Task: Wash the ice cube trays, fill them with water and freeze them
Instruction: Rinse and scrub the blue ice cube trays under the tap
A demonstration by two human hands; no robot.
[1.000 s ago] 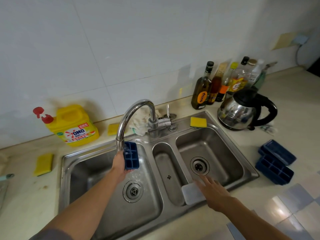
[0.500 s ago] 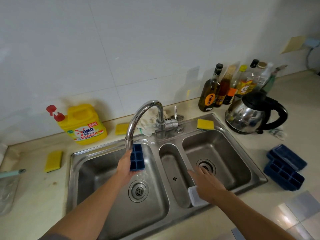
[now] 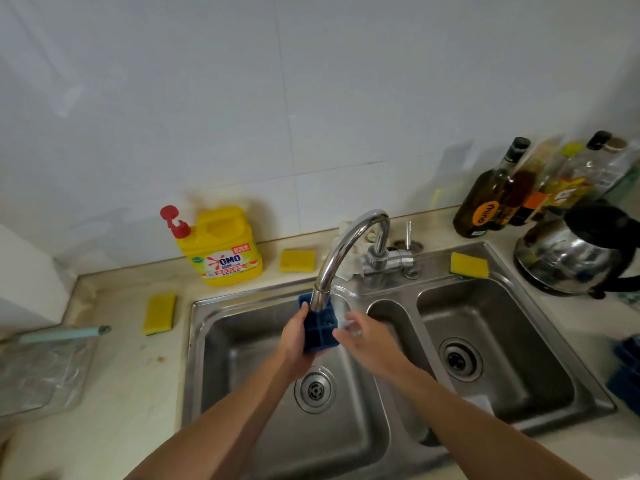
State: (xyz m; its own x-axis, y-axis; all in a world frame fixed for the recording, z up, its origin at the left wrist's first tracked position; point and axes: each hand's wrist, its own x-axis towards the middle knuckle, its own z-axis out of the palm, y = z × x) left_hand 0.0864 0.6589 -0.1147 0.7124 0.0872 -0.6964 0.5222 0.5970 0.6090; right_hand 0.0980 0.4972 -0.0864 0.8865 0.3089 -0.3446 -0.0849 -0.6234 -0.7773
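My left hand (image 3: 293, 341) grips a small blue ice cube tray (image 3: 320, 329) by its left side. The tray is upright under the spout of the chrome faucet (image 3: 346, 251), over the left basin of the steel sink (image 3: 194, 341). My right hand (image 3: 360, 337) is at the tray's right edge with loosely spread fingers. Something wet and translucent blurs its fingertips. More blue trays (image 3: 627, 368) lie on the counter at the far right, cut off by the frame. A whitish lid (image 3: 479, 400) lies at the right basin's front edge.
A yellow detergent bottle (image 3: 221, 247) stands behind the sink. Yellow sponges lie on the counter to the left (image 3: 160, 313), behind the sink (image 3: 297, 260) and on its back rim (image 3: 469, 265). A kettle (image 3: 575, 258) and several bottles (image 3: 485, 202) crowd the back right. A plastic bag (image 3: 41, 368) lies left.
My right hand left the whitish lid at the middle basin and crossed left to the tray's right edge. My left hand kept the tray under the spout. The view shifted left.
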